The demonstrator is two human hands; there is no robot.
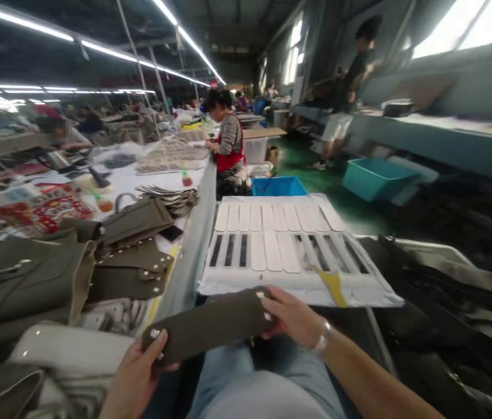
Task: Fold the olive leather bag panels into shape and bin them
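A dark olive strip with rounded ends and small metal studs is held over the lap between both hands. My left hand grips its left end, thumb on top beside the studs. At the right end my right hand closes on the strip, fingers near the studs; a metal band circles that wrist. Just beyond the strip, a white board carries rows of pale strips, some slots showing dark, and a yellow piece at its front edge. Left of the hands lies a pale studded strip.
Olive fabric pieces pile up on the left table, with small glue bottles farther back. Dark bags or cloth fill the right side. A blue bin stands behind the board. A person in a red apron sits ahead.
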